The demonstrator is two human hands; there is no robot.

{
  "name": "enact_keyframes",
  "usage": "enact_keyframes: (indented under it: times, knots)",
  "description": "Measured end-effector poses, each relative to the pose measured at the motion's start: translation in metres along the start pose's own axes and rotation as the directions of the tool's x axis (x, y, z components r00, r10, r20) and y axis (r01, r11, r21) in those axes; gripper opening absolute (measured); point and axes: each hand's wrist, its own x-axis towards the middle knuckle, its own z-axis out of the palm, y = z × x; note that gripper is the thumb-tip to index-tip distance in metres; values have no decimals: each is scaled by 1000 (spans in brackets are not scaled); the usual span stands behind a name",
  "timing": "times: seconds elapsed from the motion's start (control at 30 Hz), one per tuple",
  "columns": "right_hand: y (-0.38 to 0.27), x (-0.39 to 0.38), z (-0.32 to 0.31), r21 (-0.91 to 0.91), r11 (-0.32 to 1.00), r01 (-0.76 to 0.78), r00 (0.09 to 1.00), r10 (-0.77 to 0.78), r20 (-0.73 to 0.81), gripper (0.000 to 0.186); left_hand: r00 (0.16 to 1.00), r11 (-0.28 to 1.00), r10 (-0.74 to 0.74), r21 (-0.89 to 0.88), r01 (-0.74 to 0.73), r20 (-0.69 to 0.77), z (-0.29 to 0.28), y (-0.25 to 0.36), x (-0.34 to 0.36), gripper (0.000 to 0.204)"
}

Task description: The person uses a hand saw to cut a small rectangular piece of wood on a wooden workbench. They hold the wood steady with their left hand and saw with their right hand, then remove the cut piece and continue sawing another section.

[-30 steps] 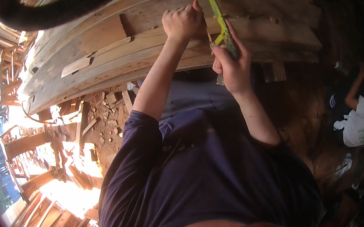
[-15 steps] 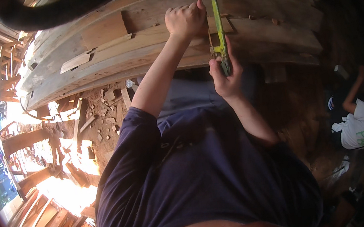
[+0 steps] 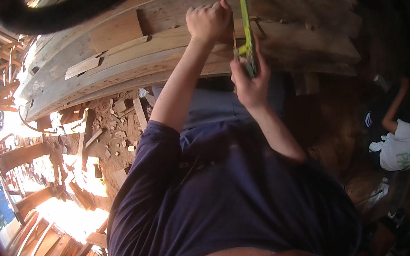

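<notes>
My right hand (image 3: 251, 83) is wrapped round the handle end of a bow saw (image 3: 245, 14) with a yellow-green frame. The saw points away from me, its thin blade on the left side, and its far end runs out of view at the top. Just left of the blade, my left hand (image 3: 208, 22) is closed in a fist, thumb up, over the curved wooden planks (image 3: 170, 46). Whatever its fingers hold is hidden beneath the hand.
Loose flat wood pieces (image 3: 115, 31) lie on the planks to the left. Wood offcuts (image 3: 118, 120) litter the ground below. Stacked boards (image 3: 46, 247) stand at the lower left. Another person in a white shirt (image 3: 401, 145) crouches at the right. A dark curved bar (image 3: 75, 11) crosses the top left.
My right hand has moved slightly away from me and a little left, pushing the saw forward. My left hand stays in place.
</notes>
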Motion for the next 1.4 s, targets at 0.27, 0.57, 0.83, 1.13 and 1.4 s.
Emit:
enact_keyframes:
  times: [0.27,0.57,0.83,1.13,1.4]
  knots:
    - [-6,38,-21,-12,999,-41,998,41,38,72,989,985,94,-135,-110,-114,-19,14,-11,37]
    - [-9,14,-8,-15,999,-41,999,42,9,73,996,996,59,-56,-63,-64,-9,6,0,43]
    - [-9,40,-18,58,992,-110,992,106,61,72,999,993,38,-112,-41,-23,-27,17,-7,41]
    - [2,41,-10,-41,997,-59,998,58,-40,74,998,996,-50,-72,48,-35,-48,15,16,23]
    - [11,44,-13,-24,993,-116,993,116,-28,72,892,264,-307,-930,-255,-331,-182,-13,87,61]
